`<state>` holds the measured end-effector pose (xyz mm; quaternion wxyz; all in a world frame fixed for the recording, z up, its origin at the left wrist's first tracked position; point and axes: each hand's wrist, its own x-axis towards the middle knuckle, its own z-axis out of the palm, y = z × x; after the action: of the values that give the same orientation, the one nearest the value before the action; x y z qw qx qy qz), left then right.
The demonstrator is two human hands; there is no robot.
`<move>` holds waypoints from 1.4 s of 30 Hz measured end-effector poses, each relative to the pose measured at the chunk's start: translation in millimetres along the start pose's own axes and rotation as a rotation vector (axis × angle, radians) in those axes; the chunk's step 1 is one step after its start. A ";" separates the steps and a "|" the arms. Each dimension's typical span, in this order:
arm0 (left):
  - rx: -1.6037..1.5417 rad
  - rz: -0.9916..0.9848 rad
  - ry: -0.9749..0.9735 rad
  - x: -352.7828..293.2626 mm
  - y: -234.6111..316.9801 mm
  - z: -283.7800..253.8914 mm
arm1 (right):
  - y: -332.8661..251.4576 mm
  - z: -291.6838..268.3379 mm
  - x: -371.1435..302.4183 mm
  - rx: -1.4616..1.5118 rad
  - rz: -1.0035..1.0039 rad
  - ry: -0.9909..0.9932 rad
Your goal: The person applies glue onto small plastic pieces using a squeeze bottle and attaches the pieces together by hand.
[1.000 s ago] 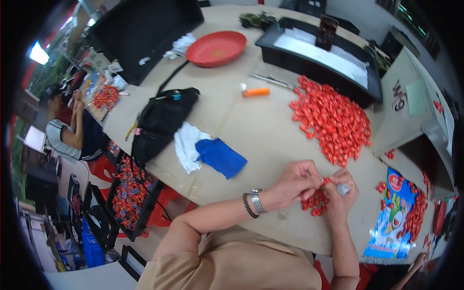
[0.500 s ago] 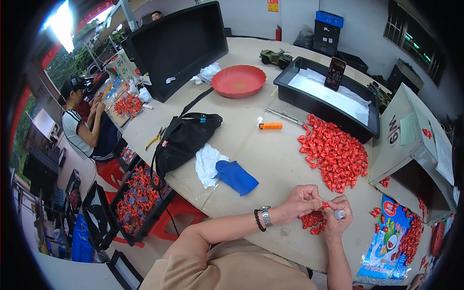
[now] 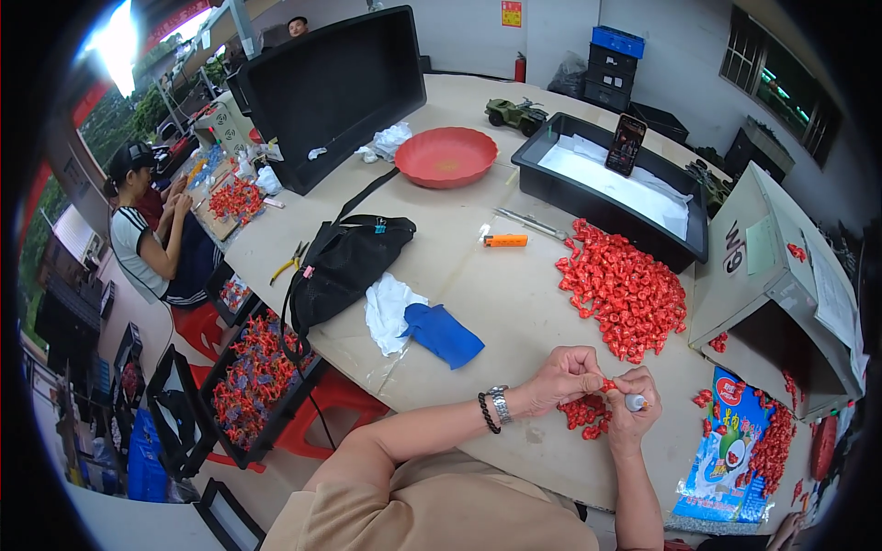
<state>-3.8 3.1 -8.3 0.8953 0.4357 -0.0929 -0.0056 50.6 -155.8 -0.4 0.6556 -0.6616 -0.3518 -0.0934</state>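
Observation:
Over the near edge of the table my two hands meet. My left hand [image 3: 566,375] pinches a small glossy red piece [image 3: 608,386] between thumb and fingertips. My right hand [image 3: 634,424] is closed around a small white bottle [image 3: 636,402], with its fingertips at the same red piece. The fingers partly hide both things. Beneath and beside the hands lies a small heap of red pieces [image 3: 584,413]. Farther off spreads a larger pile of similar red pieces [image 3: 625,289]. More red bits [image 3: 774,450] lie on a blue printed bag [image 3: 721,482] to the right.
A black tray [image 3: 611,230] with white paper and a propped phone [image 3: 626,145] stands beyond the pile. At right is a grey metal box [image 3: 763,248]. An orange lighter [image 3: 505,241], blue cloth [image 3: 443,336], black bag [image 3: 358,266] and red dish [image 3: 446,156] lie leftward. A person [image 3: 152,225] sits far left.
The whole view has shifted slightly, moving the table's things a little to the left. Both hands keep nearly the same pose around the red piece.

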 end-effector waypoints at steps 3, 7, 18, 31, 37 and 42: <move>0.001 0.018 0.004 1.7 2.2 1.4 | -1.6 0.1 1.1 -0.013 -0.036 -0.017; 0.000 0.034 0.005 0.9 0.4 -0.3 | -2.6 0.9 1.2 -0.010 -0.018 -0.008; 0.004 0.024 -0.003 -0.8 5.1 3.7 | -1.9 1.6 0.8 0.019 -0.019 0.002; 0.024 0.023 0.037 -3.4 0.3 -3.9 | -3.1 9.8 1.4 0.060 0.044 0.023; -0.062 -0.038 -0.022 4.5 2.4 5.7 | -4.1 1.2 -5.2 0.102 0.092 0.057; -0.107 0.029 -0.012 -1.2 0.2 2.0 | -1.6 6.1 -8.9 0.198 0.104 0.031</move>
<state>-5.3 1.8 -7.1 0.9167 0.3857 -0.1039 -0.0001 41.1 -153.4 -5.1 0.7268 -0.6097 -0.3144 -0.0341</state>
